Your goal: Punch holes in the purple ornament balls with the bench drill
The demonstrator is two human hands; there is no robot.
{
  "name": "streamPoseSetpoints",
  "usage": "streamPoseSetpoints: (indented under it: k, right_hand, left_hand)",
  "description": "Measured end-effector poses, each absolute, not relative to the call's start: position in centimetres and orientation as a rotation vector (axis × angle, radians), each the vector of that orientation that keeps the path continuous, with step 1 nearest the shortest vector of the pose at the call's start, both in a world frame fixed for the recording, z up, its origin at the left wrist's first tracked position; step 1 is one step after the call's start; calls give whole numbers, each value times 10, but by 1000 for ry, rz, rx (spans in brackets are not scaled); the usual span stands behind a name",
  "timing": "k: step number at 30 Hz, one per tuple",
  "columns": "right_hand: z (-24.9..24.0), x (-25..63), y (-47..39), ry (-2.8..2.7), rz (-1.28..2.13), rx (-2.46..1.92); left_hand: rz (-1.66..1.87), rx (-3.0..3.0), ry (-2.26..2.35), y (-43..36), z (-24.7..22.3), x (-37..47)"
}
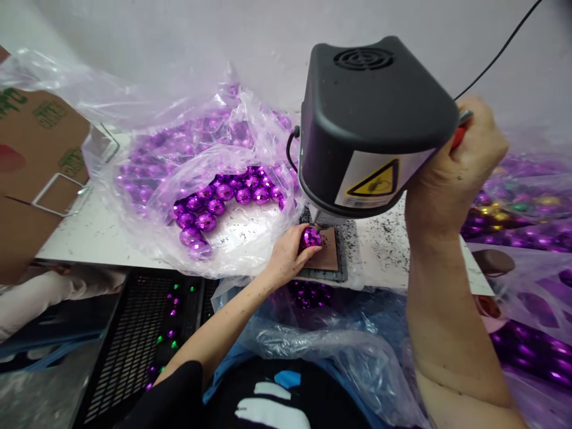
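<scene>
A black machine head (375, 119) with a yellow warning label stands over the white table. Under its narrow tip, my left hand (288, 253) pinches a shiny purple faceted ball (311, 237) above a brown pad (328, 256) on a dark base. At the right side of the machine, my right hand (460, 155) is wrapped round a lever with a red part, mostly hidden by the fingers. Left of the machine, an open clear plastic bag (232, 232) holds many purple balls (205, 222).
A cardboard box (40, 149) stands at the left. Below the table are a black crate (129, 339) with small green and purple balls and a clear bag (348, 351) before my lap. More bagged balls lie at the right. Another person's sleeve (27, 298) shows at lower left.
</scene>
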State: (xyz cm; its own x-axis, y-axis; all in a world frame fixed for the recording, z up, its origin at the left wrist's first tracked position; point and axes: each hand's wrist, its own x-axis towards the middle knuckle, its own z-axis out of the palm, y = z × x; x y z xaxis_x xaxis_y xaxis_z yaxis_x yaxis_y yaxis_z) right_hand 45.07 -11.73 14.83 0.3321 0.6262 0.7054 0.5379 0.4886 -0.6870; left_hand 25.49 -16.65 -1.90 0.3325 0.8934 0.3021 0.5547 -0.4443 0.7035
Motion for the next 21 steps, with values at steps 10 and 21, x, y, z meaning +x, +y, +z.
streamPoseSetpoints:
  k: [10, 21]
  right_hand:
    - [146, 447, -118, -1316, -23, -1106]
    - [146, 451, -137, -1408, -182, -1183]
  left_hand:
    - [885, 2165, 1335, -160, -22, 269]
    - [922, 2154, 1419, -164, -25, 277]
